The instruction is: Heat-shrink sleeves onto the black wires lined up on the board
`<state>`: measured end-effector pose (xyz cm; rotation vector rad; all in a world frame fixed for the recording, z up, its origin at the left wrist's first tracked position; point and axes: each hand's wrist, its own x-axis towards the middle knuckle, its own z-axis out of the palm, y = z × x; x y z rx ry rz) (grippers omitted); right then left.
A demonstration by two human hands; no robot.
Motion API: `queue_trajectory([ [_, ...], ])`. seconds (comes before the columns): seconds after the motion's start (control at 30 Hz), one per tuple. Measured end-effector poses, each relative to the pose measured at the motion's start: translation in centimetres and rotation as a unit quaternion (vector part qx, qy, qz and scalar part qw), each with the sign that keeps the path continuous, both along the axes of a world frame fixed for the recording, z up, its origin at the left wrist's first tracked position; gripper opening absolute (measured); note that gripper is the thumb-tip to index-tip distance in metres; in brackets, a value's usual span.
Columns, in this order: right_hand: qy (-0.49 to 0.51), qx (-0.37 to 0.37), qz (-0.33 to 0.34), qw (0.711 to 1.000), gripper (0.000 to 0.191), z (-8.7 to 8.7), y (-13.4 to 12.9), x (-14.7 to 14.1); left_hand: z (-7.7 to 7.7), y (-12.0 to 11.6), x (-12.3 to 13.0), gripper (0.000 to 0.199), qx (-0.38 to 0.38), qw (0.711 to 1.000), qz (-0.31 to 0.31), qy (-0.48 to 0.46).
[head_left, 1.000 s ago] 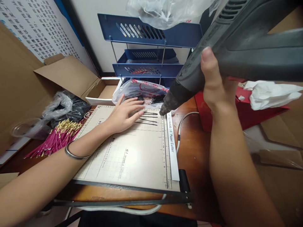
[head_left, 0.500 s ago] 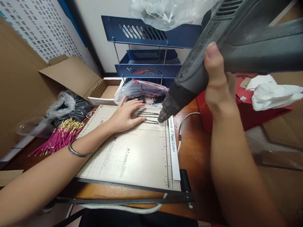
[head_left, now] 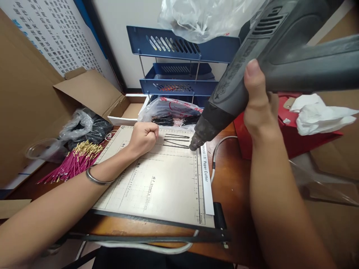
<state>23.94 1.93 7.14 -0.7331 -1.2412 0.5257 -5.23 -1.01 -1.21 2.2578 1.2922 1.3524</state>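
My right hand [head_left: 259, 97] is wrapped round a grey heat gun [head_left: 238, 80], its thumb along the near side. The nozzle points down and left, at the right ends of several thin black strips [head_left: 176, 136] lying on the paper cutter board [head_left: 168, 175]. Curled into a fist, my left hand [head_left: 144, 137] rests on the board just left of the strips, apart from them. Nothing shows in that fist. Two of the lower strips form a narrow V.
Magenta wires with gold ends [head_left: 75, 160] lie at the left by an open cardboard box [head_left: 89, 89]. Behind the board are a plastic bag of black pieces [head_left: 168, 108] and blue trays [head_left: 179, 87]. A red box [head_left: 244, 130] with tissue [head_left: 319, 114] stands right.
My left hand has closed from spread fingers into a fist and drawn back left, off the strips. The heat gun stays over their right ends. The view has shifted slightly.
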Motion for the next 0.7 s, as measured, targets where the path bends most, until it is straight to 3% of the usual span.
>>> queue_trajectory([
  [0.1, 0.028, -0.021, -0.064, 0.997, 0.062, 0.1, -1.0, -1.4, 0.1, -0.2, 0.3, 0.017, 0.000, 1.000, 0.008, -0.016],
  [0.2, 0.073, -0.018, -0.100, 0.992, 0.050, 0.0, -1.4, -1.6, 0.2, -0.4, 0.5, 0.017, 0.011, 0.999, 0.022, -0.037],
  [0.33, 0.062, 0.034, -0.015, 0.997, 0.030, -0.2, -0.8, -0.1, 0.0, -0.2, 0.3, 0.017, 0.022, 0.998, 0.031, -0.043],
  [0.47, 0.043, 0.062, -0.007, 0.997, 0.024, -0.3, -0.8, 1.2, 0.3, -0.1, 0.4, 0.018, 0.064, 0.997, 0.035, -0.031],
  [0.57, 0.094, 0.067, 0.019, 0.993, 0.031, 0.0, -1.5, 1.0, 1.0, -2.3, 2.0, 0.022, 0.105, 0.994, -0.027, 0.014],
  [0.67, 0.176, 0.034, 0.006, 0.984, 0.020, 1.4, -2.7, -0.7, 1.7, -6.1, 4.9, 0.025, 0.149, 0.966, -0.200, 0.067],
  [0.7, 0.205, -0.004, 0.011, 0.979, 0.017, 2.1, -3.4, -1.7, 1.9, -7.3, 6.1, 0.021, 0.117, 0.966, -0.222, 0.061],
])
